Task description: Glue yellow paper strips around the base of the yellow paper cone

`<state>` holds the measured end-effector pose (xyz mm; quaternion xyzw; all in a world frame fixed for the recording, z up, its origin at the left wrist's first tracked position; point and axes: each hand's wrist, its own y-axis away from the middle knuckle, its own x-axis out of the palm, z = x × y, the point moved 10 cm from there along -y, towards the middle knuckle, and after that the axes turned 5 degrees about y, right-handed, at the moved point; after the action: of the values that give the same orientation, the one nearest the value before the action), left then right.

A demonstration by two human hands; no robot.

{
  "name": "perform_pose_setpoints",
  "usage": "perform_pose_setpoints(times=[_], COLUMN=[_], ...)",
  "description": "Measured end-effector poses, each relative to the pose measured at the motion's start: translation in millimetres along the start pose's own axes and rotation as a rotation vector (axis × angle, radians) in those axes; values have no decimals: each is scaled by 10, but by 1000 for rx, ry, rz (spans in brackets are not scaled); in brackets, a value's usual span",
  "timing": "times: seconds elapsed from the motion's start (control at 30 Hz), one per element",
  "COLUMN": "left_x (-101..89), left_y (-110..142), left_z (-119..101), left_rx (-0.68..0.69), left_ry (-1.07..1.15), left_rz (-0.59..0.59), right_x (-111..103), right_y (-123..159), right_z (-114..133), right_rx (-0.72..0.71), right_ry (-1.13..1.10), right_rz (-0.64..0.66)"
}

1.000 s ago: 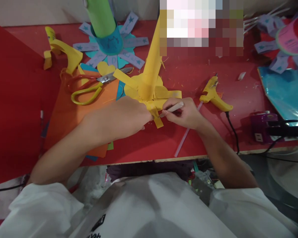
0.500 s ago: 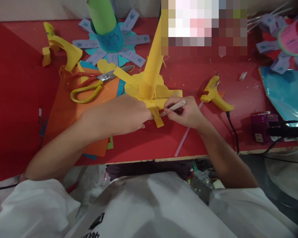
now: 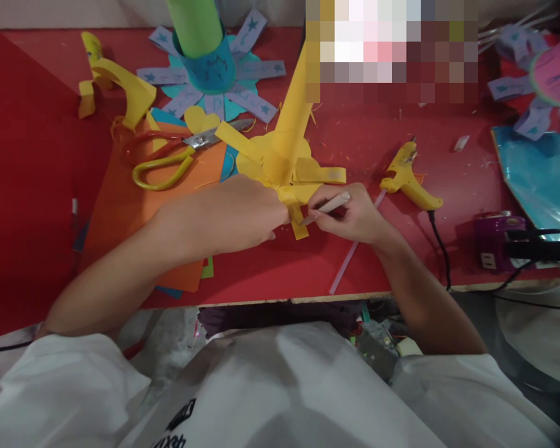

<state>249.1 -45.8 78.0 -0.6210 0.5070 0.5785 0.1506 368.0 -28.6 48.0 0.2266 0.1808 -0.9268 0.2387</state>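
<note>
A yellow paper craft [image 3: 284, 146], a tall rolled tube with flat strips and rounded petals fanning out at its base, stands on the red table [image 3: 378, 249]. My left hand [image 3: 233, 214] is closed on the near strips at the base and holds them down. My right hand [image 3: 350, 214] pinches a pale thin stick [image 3: 329, 205] like a pen. Its tip touches the yellow strip [image 3: 297, 223] that hangs toward me.
Red and yellow scissors [image 3: 168, 158] lie on orange paper [image 3: 135, 211] at the left. A yellow glue gun [image 3: 408, 180] with a black cord lies at the right, a purple socket block [image 3: 494, 239] beyond it. A green-and-blue paper craft [image 3: 210, 62] stands behind.
Both hands have stayed on the yellow strip at the craft's base; the stick tip has shifted only slightly. The view has drifted a little.
</note>
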Motion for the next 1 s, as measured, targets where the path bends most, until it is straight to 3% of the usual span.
perform_pose_setpoints(times=[0.17, 0.47, 0.7, 1.0], left_x=[23, 5, 38, 12], left_y=[-1, -9, 13, 24], left_z=[-1, 16, 18, -14], left_rx=[-23, 7, 60, 37], left_ry=[-70, -45, -91, -75], left_rz=[49, -40, -67, -16], right_x=[23, 28, -3, -47], right_y=[-12, -3, -9, -4], right_z=[48, 34, 1, -49], right_rx=[-30, -20, 7, 36], right_ry=[-33, -45, 12, 85], right_rz=[25, 40, 4, -61])
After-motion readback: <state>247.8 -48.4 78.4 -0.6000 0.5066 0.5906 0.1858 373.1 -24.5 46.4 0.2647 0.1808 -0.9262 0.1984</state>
